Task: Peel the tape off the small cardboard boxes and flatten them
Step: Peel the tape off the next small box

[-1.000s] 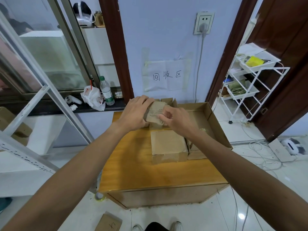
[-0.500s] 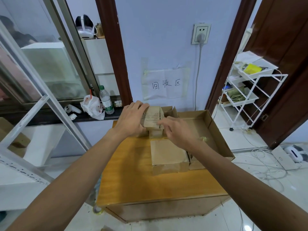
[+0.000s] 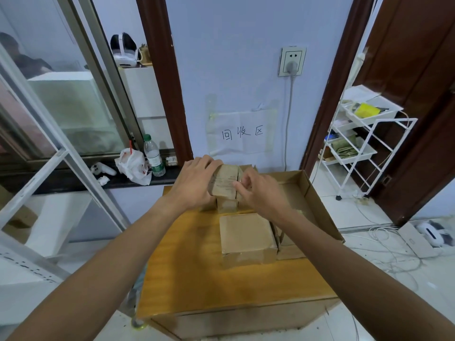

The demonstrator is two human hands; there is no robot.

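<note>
Two hands on one box: my left hand grips it, my right hand pinches at its edge, likely tape; next, peel steadily.

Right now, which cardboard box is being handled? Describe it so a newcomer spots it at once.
Start at the yellow wooden cabinet top below the white paper wall sign. At its far edge, left hand and right hand grip a small brown cardboard box. Unlike the larger plain brown box lying nearer, it bears faint print.
</note>
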